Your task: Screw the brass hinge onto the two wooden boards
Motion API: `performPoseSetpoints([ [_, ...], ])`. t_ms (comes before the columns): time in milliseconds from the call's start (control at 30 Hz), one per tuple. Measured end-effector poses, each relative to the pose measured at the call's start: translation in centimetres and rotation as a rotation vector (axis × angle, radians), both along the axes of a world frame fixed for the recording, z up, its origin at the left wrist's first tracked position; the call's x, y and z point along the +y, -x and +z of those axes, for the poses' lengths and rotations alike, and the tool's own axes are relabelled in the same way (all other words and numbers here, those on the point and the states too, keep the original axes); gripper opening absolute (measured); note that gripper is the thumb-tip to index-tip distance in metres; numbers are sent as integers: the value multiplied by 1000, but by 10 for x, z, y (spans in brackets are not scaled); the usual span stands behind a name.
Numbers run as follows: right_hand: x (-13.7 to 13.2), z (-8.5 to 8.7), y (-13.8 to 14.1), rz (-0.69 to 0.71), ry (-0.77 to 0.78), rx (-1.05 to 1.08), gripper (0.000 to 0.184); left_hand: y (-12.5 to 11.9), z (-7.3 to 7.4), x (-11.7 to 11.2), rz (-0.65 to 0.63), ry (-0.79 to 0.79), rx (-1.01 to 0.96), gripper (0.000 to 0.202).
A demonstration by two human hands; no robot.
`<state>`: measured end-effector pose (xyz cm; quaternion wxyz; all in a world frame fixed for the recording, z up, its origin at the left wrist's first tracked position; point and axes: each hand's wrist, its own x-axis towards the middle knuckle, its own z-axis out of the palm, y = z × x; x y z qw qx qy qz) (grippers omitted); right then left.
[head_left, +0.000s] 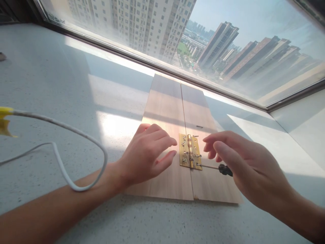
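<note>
My left hand (149, 154) rests over the left wooden board (162, 101), thumb and index finger apart just beside a brass hinge (190, 149). The hinge spans the seam between this board and the right wooden board (196, 105). Several small screws stand or lie tilted about its holes. My right hand (251, 166) hovers to the right, with thumb and fingertips parted and nothing between them. Below its thumb is a screwdriver (224, 170), its thin shaft pointing at the hinge's lower right corner. The hand hides the rear of its black handle.
One small dark screw (199, 126) lies above the hinge on the right board. A white cable (105, 159) loops across my left forearm, with yellow tape (5, 122) at one end. The boards lie on a speckled pale sill (50, 84), below a window frame (122, 61).
</note>
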<state>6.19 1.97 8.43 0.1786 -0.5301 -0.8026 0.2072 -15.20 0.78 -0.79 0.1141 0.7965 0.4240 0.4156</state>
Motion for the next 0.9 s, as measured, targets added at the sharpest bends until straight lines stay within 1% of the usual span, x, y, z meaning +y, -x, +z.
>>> performPoseSetpoints([
  [67,-2,-4,-3,-10,-64,200,30,-10,7,1,-61,39,16,10],
  [100,-2,-7,-3,-17,-87,259,29,-17,10,3,-104,68,34,12],
  [200,3,-13,-3,-42,-134,302,30,-43,20,12,-257,173,100,22],
  [267,8,-15,-2,-82,-132,368,30,-61,25,21,-348,235,111,27],
  [333,13,-15,-2,-115,-126,532,28,-74,29,31,-440,275,73,18],
  [400,17,-13,-3,-154,-146,711,23,-80,32,41,-492,297,-36,10],
  [467,20,-10,-6,-195,-180,830,18,-82,34,48,-487,303,-156,8],
  [533,21,-9,-9,-216,-149,897,16,-81,34,51,-454,310,-231,6],
  [600,22,-11,-11,-232,-65,954,17,-81,31,53,-443,336,-233,8],
  [700,21,-17,-9,-242,58,1039,23,-84,23,53,-466,394,-209,6],
  [800,21,-21,-4,-197,80,1050,27,-87,18,54,-493,419,-237,5],
  [900,22,-20,-2,-155,74,1034,30,-87,19,54,-484,407,-243,4],
])
